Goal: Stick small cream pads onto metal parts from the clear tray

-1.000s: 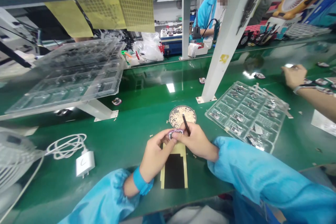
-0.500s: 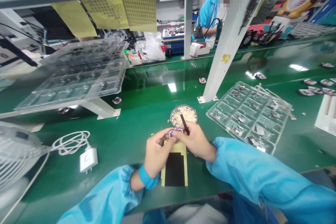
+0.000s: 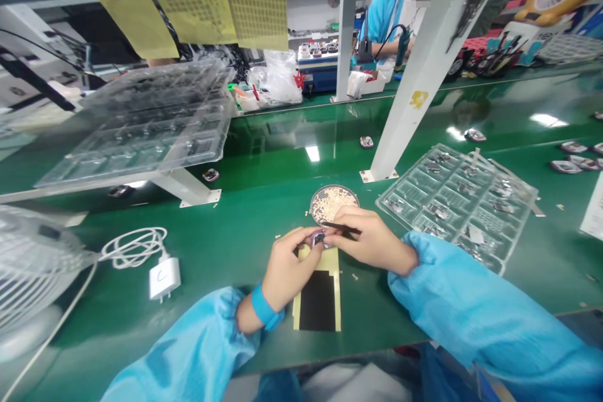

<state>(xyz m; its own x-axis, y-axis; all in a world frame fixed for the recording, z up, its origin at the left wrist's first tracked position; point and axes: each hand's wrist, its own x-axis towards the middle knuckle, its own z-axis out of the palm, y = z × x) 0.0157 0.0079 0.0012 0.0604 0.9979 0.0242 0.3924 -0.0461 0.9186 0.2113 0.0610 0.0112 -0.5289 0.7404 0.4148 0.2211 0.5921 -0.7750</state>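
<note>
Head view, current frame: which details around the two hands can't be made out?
- Small part pinched by the left hand: mostly covered by fingers, too small to identify.
- Dark tool in the right hand: its tip is too fine to see.
- Round dish: contents too small to resolve.

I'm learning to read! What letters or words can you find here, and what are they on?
"C": a single dark curved mark on the white charger plug, possibly just a logo.
Yellow sticker on the white post: too blurred to read.
Yellow sheets hanging above: only a grid pattern, no readable words.
Small part between the hands: nothing legible.
</note>
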